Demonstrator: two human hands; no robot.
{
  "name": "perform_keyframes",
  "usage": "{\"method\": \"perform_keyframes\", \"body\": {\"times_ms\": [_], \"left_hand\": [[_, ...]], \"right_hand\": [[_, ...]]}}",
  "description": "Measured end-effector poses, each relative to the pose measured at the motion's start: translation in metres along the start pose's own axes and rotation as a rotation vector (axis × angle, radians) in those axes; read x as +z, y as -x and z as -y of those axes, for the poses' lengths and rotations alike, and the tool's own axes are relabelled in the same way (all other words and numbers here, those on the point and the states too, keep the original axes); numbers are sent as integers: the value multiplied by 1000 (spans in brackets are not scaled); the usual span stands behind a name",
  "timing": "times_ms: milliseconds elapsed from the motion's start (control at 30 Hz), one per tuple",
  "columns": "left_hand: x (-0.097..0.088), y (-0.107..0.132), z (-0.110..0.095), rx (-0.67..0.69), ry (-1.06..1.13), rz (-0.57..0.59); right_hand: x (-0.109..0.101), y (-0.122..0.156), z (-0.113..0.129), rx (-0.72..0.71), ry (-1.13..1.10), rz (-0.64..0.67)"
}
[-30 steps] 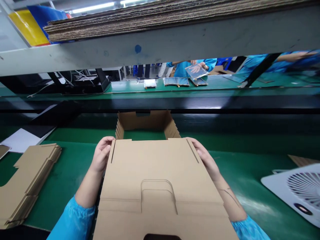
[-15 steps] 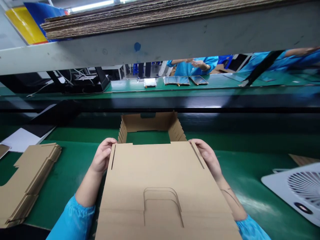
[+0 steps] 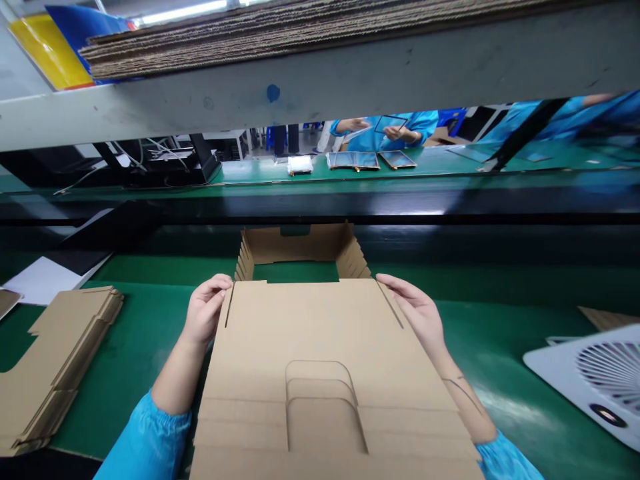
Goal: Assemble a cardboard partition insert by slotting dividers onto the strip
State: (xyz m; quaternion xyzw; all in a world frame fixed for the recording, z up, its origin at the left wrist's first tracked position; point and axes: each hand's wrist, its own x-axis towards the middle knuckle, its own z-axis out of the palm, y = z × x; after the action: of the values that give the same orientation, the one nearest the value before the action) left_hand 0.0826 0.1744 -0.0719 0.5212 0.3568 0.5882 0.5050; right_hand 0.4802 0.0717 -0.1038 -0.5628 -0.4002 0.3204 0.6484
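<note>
In the head view, a brown die-cut corrugated cardboard blank (image 3: 320,347) is lying flat on the green bench (image 3: 475,313) directly between the two hands. Its long axis is running from 6 o'clock at the person's body to 12 o'clock, where its far end is standing folded up as a low three-sided tray with toothed side walls (image 3: 300,243). The left hand (image 3: 205,317) is sitting at 9 o'clock of the blank's far corner, its grip curling closed over the left edge beside a cut slit. The right hand (image 3: 420,317) is sitting at 3 o'clock of the opposite corner, its grip lying open with the fingers (image 3: 400,288) stretched straight along the right edge, touching it and clasping nothing. Both hands are lying equally near the far fold line. A stack of flat cardboard blanks (image 3: 55,360) is resting at 9 o'clock, well apart, and a white square plastic fan (image 3: 600,380) at 3 o'clock.
</note>
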Motion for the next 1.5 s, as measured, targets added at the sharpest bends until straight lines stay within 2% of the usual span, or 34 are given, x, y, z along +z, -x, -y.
{"method": "perform_keyframes", "body": {"times_ms": [133,400,500,667,800,933,1133,1333,1500], "left_hand": [[2,-2,4,77,-76,-31],[-8,-8,10,118,-116,-16],[-9,-8,10,90,-109,-5],[-9,-4,11,-10,-138,-58],[-12,-2,10,-49,-73,7],[-13,-4,5,-101,-63,81],[-11,-6,-3,-27,-74,106],[-11,-4,-2,-59,-65,171],[-9,-3,-1,-22,-38,179]], "right_hand": [[3,-3,0,-35,-46,5],[1,-8,5,-130,-38,41],[1,-8,8,-151,4,16],[3,-10,7,-139,59,2],[0,-11,4,-138,91,19],[-1,-13,3,-74,103,-3],[0,-12,8,-95,125,85],[-4,-14,5,-77,134,146],[-2,-14,2,-50,28,153]]}}
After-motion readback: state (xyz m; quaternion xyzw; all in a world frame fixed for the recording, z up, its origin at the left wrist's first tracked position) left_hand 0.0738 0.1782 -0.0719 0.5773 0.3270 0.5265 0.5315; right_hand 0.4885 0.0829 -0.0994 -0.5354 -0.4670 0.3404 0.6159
